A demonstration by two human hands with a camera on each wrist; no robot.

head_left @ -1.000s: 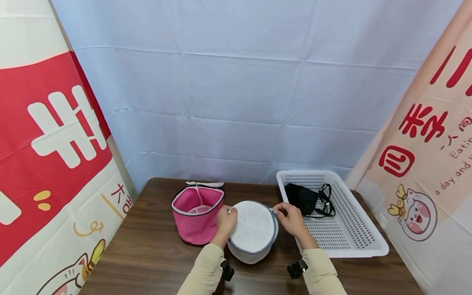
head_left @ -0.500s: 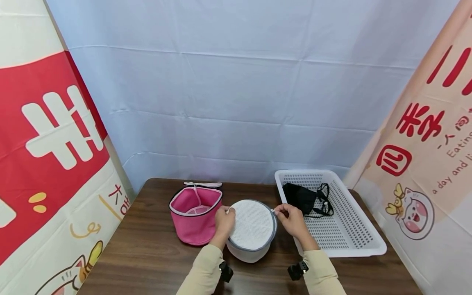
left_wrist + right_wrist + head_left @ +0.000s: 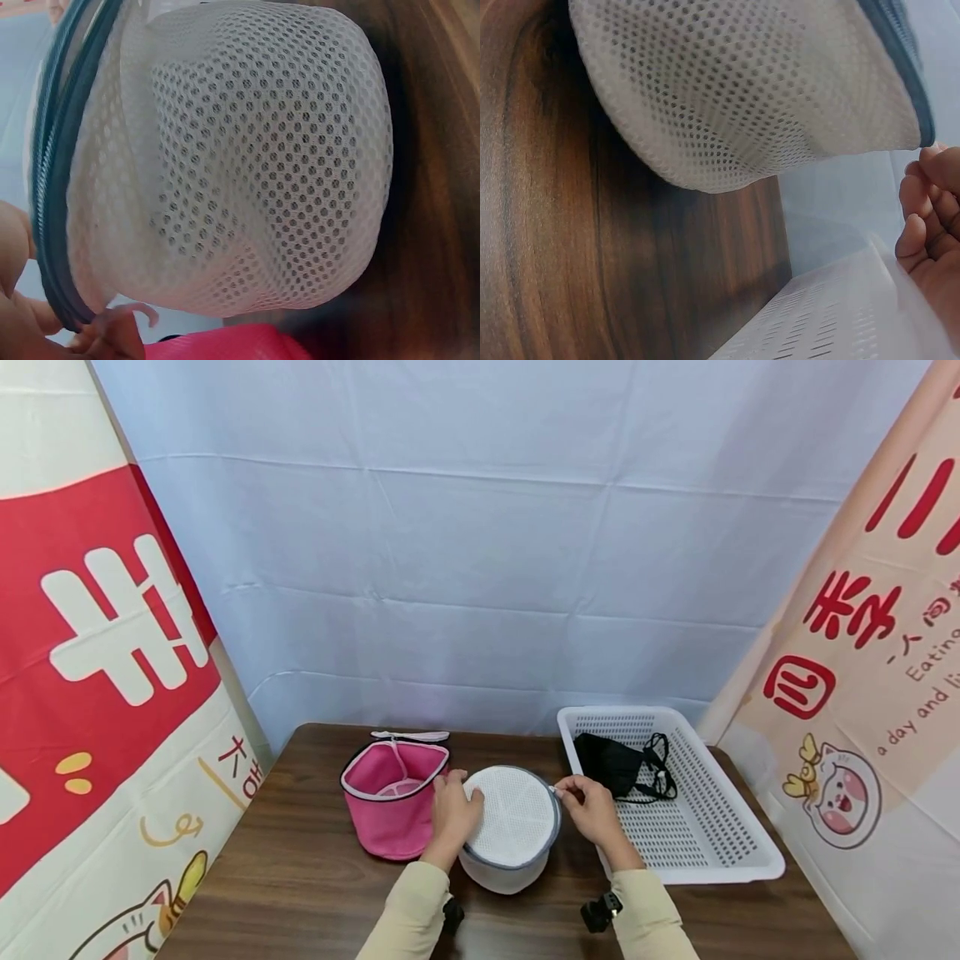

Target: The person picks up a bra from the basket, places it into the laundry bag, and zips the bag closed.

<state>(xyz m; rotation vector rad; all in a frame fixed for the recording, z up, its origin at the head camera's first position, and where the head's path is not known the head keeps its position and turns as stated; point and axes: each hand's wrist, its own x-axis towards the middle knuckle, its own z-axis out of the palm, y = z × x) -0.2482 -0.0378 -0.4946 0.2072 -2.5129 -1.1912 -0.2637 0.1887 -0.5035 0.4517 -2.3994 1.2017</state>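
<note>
One drum-shaped white mesh bag stands on the dark wood-grain table in the head view, its flat round top of fine netting edged in grey-blue piping, its softer wall bulging below. The left hand grips the rim at one side, thumb over the netting and fingers outside; the right hand pinches a small white tab at the opposite edge, its fingertips drawn close together. Just beyond the left hand sits a bright pink fabric bag, its mouth gaping to a rough oval bound in black and white trim, with a thin pale strap inside. Near the right hand rests a white plastic basket, rectangular and perforated with rows of slots, holding a limp black fabric item with thin looping straps. A smooth pale-blue sheet hangs behind, creased in straight lines. In the left wrist view, the mesh shows honeycomb-like holes, dented by a soft fold, and a toothed teal zip curves to the gathered left fingers. In the right wrist view, the wall narrows to a piped corner, with curled right fingertips at its tip.
</note>
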